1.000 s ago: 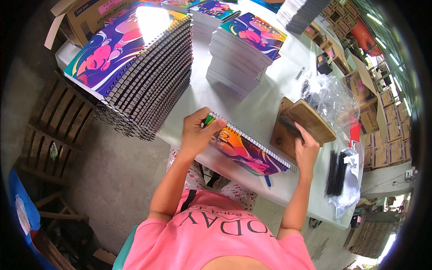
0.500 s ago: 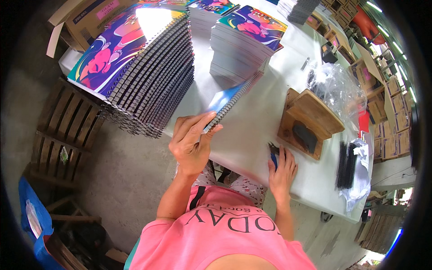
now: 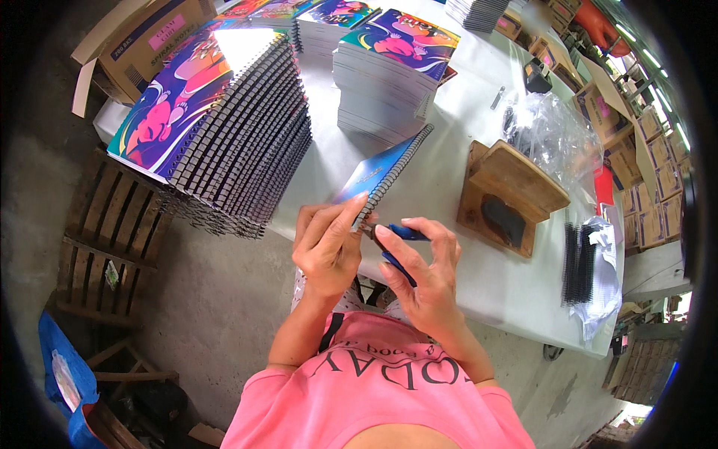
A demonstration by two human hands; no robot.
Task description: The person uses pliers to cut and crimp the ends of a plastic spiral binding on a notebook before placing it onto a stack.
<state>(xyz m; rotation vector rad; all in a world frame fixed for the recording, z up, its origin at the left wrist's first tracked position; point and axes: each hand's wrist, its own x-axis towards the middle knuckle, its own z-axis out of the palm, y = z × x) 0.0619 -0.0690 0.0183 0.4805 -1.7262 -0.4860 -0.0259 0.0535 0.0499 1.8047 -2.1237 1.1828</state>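
My left hand [image 3: 327, 245] grips the near end of a thin spiral notebook [image 3: 387, 166], blue-covered and tilted up off the white table, its coil facing right. Blue-handled pliers [image 3: 407, 233] are in my right hand [image 3: 430, 280], the handles spread between thumb and fingers. Their jaws meet the near end of the coil beside my left fingertips; the exact bite is partly hidden by the fingers. To the left rises a tall stack of spiral notebooks [image 3: 247, 127] with colourful covers. Another stack with a similar cover [image 3: 404, 41] stands beyond the held notebook.
A wooden stand [image 3: 516, 191] with a dark patch sits right of my hands. Near it lie black plastic coils [image 3: 577, 262], crumpled paper [image 3: 603, 280] and a clear plastic bag [image 3: 557, 131]. Cardboard boxes [image 3: 161, 45] stand at the far left and along the right. A slatted wooden bench [image 3: 112, 239] is at left.
My right hand has lifted the pliers from the table and brought them left to the notebook's near coil end. The handles have spread. My left hand still holds the notebook.
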